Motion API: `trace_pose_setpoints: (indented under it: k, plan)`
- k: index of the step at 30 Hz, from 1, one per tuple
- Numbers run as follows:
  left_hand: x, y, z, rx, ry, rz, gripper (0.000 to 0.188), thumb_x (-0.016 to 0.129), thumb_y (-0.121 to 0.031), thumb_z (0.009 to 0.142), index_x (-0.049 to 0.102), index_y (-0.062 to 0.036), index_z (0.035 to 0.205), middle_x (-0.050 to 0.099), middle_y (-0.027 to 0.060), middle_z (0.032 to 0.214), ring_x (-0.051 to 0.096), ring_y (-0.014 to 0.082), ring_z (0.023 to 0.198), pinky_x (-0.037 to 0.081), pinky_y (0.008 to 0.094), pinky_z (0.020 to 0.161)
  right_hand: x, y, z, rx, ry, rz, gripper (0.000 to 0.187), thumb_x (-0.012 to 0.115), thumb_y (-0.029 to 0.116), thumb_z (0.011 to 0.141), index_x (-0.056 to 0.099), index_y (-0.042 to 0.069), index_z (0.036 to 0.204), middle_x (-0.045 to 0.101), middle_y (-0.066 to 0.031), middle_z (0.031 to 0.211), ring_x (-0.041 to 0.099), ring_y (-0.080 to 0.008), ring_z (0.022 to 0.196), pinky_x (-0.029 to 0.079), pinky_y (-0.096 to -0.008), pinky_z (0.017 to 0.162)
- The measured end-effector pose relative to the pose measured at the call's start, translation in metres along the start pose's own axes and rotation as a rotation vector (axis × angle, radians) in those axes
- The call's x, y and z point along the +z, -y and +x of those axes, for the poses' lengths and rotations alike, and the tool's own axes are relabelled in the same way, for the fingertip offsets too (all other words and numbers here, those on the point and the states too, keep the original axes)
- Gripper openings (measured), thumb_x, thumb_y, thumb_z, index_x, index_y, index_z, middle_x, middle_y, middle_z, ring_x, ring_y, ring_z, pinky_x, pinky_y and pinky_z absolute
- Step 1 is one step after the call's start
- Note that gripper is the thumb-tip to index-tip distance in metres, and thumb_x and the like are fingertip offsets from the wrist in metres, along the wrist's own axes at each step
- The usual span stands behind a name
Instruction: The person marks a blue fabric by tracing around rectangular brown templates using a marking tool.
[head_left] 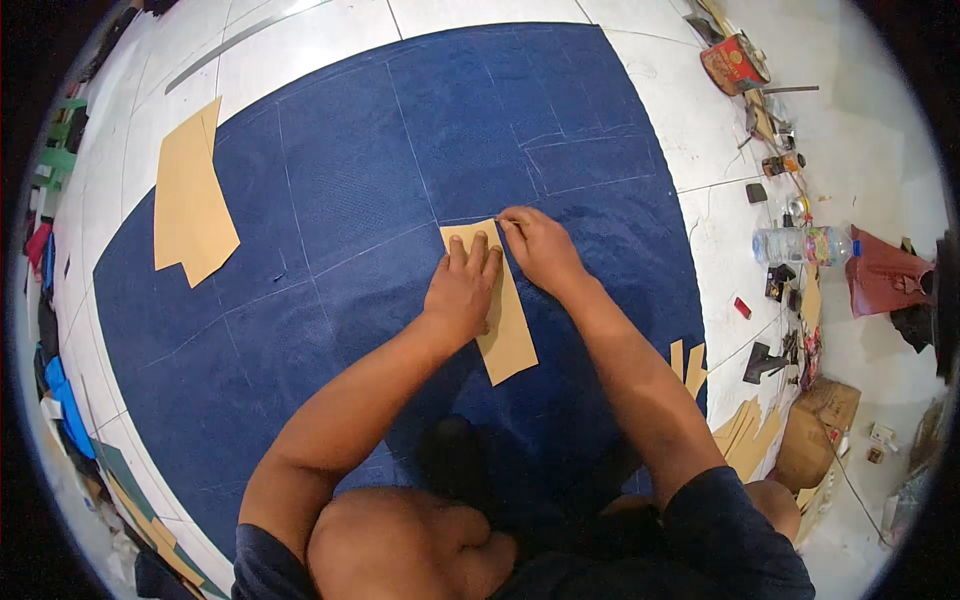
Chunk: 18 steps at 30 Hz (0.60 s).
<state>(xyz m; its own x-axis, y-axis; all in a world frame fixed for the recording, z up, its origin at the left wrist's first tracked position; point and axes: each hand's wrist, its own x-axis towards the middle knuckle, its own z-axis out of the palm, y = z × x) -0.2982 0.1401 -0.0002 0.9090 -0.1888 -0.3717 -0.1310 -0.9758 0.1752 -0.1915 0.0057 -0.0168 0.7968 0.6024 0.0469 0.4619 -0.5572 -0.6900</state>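
Note:
A large dark blue sheet of material (350, 130), marked with thin pale lines, is spread over the floor in front of me. On its middle lies a narrow tan card template (511, 340). My left hand (463, 290) presses on the template with its fingers stretched out flat. At the template's far right corner, my right hand (540, 252) is closed in a pinch around a small thin tool, mostly hidden by the fingers. Its tip is close to the card's edge, where a pale line runs along the far side.
A wider tan card template (195, 200) lies at the sheet's left edge. Several card strips (745, 440) are at the right, beside a brown cardboard box (818, 430). Along the right wall stand a red tin (735, 65) and a plastic bottle (805, 246). White tiles surround the sheet.

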Motion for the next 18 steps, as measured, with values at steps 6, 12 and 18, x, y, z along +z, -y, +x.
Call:
trace_pose_setpoints:
  k: [6,12,18]
  plan:
    - [0.000,0.000,-0.001,-0.013,0.031,-0.007,0.118,0.092,-0.043,0.060,0.030,-0.0035,0.152,0.030,0.0216,0.157,0.036,0.0470,0.140,0.040,0.0467,0.113,-0.007,-0.002,-0.056,-0.098,0.130,-0.100,0.021,0.052,0.018,0.099,0.062,0.005,0.113,0.064,-0.0152,0.109,0.065,-0.0378,0.096,0.055,-0.0451,0.082]
    - [0.001,0.001,-0.001,-0.009,0.031,-0.010,0.119,0.093,-0.042,0.059,0.030,-0.0035,0.152,0.029,0.0215,0.157,0.035,0.0474,0.140,0.040,0.0468,0.113,-0.016,0.001,-0.113,-0.099,0.206,-0.110,0.016,0.053,0.018,0.098,0.059,0.007,0.109,0.062,-0.0120,0.102,0.066,-0.0346,0.092,0.056,-0.0443,0.078]
    - [-0.003,-0.004,0.005,0.005,0.047,0.030,0.120,0.093,-0.045,0.058,0.030,-0.0032,0.152,0.029,0.0218,0.156,0.036,0.0469,0.139,0.042,0.0461,0.111,-0.016,-0.003,-0.102,-0.112,0.201,-0.134,0.019,0.055,0.016,0.095,0.057,0.009,0.112,0.061,-0.0111,0.105,0.067,-0.0338,0.092,0.056,-0.0442,0.077]
